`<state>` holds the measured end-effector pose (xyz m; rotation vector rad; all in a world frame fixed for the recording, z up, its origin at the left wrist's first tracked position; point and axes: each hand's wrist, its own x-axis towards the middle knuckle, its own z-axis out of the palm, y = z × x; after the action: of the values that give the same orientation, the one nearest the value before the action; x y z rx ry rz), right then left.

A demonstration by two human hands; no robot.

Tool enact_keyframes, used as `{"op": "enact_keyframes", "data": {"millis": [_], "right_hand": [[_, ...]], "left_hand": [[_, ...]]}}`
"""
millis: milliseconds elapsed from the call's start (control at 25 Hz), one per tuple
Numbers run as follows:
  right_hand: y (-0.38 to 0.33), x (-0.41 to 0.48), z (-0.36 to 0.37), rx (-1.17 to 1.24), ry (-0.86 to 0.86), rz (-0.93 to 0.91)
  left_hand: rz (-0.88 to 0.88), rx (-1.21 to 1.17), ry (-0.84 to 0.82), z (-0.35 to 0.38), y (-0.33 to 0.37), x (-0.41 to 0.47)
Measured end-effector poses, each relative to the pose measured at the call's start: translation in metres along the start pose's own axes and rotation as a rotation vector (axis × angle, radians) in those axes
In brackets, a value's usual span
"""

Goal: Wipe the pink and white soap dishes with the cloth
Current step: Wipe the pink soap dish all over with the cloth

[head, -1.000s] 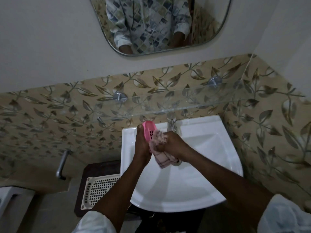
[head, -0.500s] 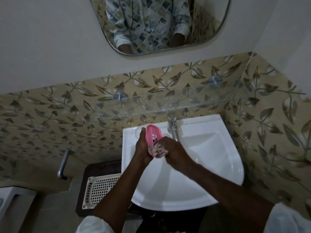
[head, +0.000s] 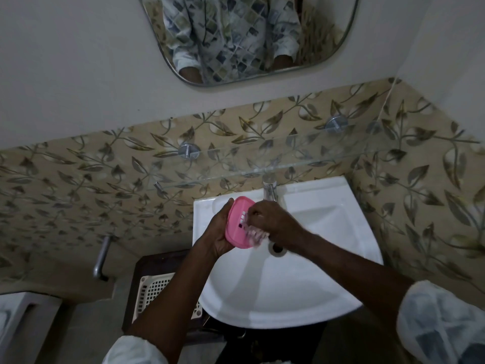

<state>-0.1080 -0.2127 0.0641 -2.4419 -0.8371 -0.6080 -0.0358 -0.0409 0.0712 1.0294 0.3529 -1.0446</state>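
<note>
Over the white sink [head: 328, 292], my left hand [head: 216, 232] holds the pink soap dish [head: 236, 219] tilted on its edge, its slotted inner face turned toward me. My right hand [head: 270, 222] presses a bunched pink-and-white checked cloth [head: 253, 236] against the lower part of that face. Most of the cloth is hidden under my fingers and blurred. No white soap dish is in view.
A chrome tap [head: 270, 190] stands at the sink's back edge, with the drain [head: 277, 248] just below my right wrist. A glass shelf [head: 262, 164] juts out above the sink. A white perforated tray [head: 154, 292] lies on a dark stand at lower left. A mirror [head: 246, 35] hangs above.
The pink dish has turned from edge-on to showing its slotted face. The cloth, hanging loose a second ago, is now bunched in my right hand and rubbing lower on the dish.
</note>
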Motion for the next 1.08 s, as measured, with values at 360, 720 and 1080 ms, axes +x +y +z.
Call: {"op": "enact_keyframes", "data": {"millis": [360,720,1080], "right_hand": [[-0.007,0.014,0.011,0.038,0.085,-0.139],[0.01,0.012,0.01,0.089,0.143,-0.038],[0.008,0.016,0.01,0.031,0.165,0.074]], "left_hand": [[-0.007,-0.008,-0.073,-0.005,-0.004,0.001],[-0.074,-0.095,-0.1,-0.002,-0.003,0.009],[-0.079,-0.136,-0.107,-0.002,-0.002,0.009]]}}
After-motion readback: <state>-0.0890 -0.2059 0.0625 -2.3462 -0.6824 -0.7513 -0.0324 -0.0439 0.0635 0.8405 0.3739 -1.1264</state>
